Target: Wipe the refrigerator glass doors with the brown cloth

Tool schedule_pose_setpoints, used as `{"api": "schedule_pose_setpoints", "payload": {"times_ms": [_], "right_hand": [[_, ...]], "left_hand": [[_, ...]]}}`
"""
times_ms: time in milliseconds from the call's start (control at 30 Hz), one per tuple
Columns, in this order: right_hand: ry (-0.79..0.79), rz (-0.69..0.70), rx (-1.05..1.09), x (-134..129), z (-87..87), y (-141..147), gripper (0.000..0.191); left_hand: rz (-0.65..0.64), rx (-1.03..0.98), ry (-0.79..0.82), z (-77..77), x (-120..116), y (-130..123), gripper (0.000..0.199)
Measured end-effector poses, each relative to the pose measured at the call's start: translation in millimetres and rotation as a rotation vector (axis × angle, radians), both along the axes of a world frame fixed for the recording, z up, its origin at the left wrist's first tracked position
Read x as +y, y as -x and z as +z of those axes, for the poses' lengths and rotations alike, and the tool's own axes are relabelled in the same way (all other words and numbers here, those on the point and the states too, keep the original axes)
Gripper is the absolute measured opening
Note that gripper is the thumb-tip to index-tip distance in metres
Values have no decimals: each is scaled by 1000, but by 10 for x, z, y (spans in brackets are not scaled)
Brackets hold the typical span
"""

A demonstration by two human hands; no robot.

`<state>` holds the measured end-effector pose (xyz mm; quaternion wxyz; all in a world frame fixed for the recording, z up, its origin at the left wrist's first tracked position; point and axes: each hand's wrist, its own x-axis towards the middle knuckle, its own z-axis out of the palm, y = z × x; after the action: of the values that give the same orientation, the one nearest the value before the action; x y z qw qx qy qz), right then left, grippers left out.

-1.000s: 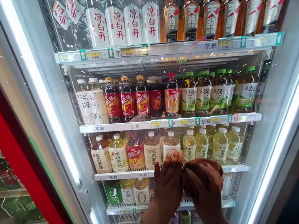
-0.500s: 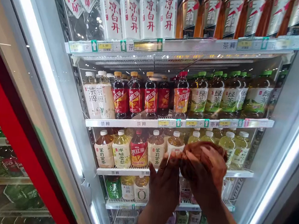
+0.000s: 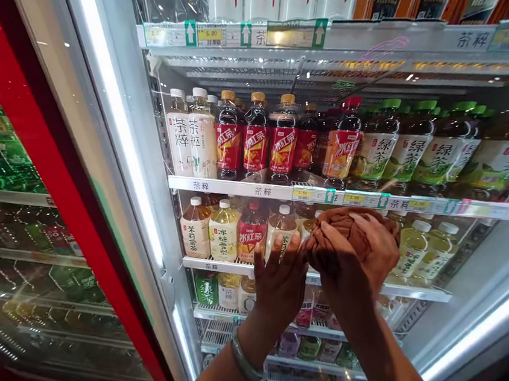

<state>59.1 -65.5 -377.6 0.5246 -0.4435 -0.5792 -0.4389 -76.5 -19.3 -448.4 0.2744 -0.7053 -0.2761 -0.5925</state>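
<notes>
My right hand (image 3: 363, 259) grips a bunched brown cloth (image 3: 344, 227), its fingers curled over the folds. The cloth lies against the glass front of a lit drinks fridge, over the shelf of pale tea bottles. Just left of it, my left hand (image 3: 279, 281) holds its fingers stretched and spread at the glass, with nothing in them. Behind the left fingertips stands a white-capped tea bottle (image 3: 282, 218). A red-labelled tea bottle (image 3: 251, 232) is beside it. Cloth and hands hide part of that row.
Dark tea bottles with red labels (image 3: 255, 139) and green-capped tea bottles (image 3: 416, 150) line the shelf above. Price tags run along the upper shelf edge (image 3: 271, 34). A bright light strip (image 3: 107, 78) and a red frame (image 3: 55, 182) border the left side.
The view has come closer and tilted lower, so the upper bottles are cut off. The cloth in my right hand sits slightly higher against the shelves. My left hand keeps nearly the same place.
</notes>
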Motion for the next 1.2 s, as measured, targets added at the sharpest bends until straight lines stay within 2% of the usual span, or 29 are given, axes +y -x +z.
{"api": "schedule_pose_setpoints", "payload": {"times_ms": [67,167,200,233,267,300,333,467,500,533,567,600,633,700,767,800,833,867,900,1000,1067,1100,1133,1200], "right_hand": [[-14,13,-38,3,-269,4,48],[11,70,-74,-75,-869,-40,46],[20,84,-58,-103,-1009,-60,44],[40,96,-51,-122,-1078,-80,42],[58,105,-55,-128,-1065,-94,39],[70,108,-74,-120,-970,-102,37],[72,100,-90,-98,-804,-99,36],[-51,40,-19,42,87,-8,48],[-79,30,2,69,228,19,51],[-98,21,5,88,294,40,52],[-102,9,-12,96,278,51,52],[-95,-2,-43,94,184,54,52],[-72,-11,-79,80,24,48,50],[-15,-6,-135,26,-403,25,45],[77,-1,-101,-41,-791,13,37],[122,6,-98,-68,-906,20,35],[152,13,-91,-87,-947,38,34],[158,23,-99,-94,-909,69,35],[152,30,-117,-90,-798,111,36],[90,37,-151,-23,-213,275,44],[33,60,-88,41,125,375,45],[12,60,-66,71,208,412,46],[-5,52,-58,96,217,437,46],[5,22,-79,122,18,453,46]], "left_hand": [[-9,6,0,-21,13,21,48],[10,38,18,-42,18,58,51],[16,50,25,-46,16,66,52],[20,59,32,-48,12,72,52],[19,58,36,-49,7,76,53],[13,48,38,-48,0,78,52],[5,32,36,-47,-8,79,52],[-24,20,47,-44,-27,93,57],[-24,38,60,-50,-27,101,57],[-28,50,65,-58,-26,112,57],[-34,49,60,-70,-24,124,55],[-45,39,52,-83,-23,139,53],[-58,25,42,-96,-24,156,50],[-62,-5,42,-112,-36,197,44],[-30,-8,77,-112,-58,247,43],[-12,-5,91,-107,-68,273,43],[-3,-1,98,-102,-75,297,44],[-4,5,101,-98,-77,320,45],[-12,6,96,-96,-75,340,46],[-40,-2,77,-98,-45,388,50],[-40,-7,61,-91,-20,421,50],[-37,-3,61,-83,-9,442,50],[-36,6,67,-75,0,469,49],[-39,16,77,-65,13,537,48]]}}
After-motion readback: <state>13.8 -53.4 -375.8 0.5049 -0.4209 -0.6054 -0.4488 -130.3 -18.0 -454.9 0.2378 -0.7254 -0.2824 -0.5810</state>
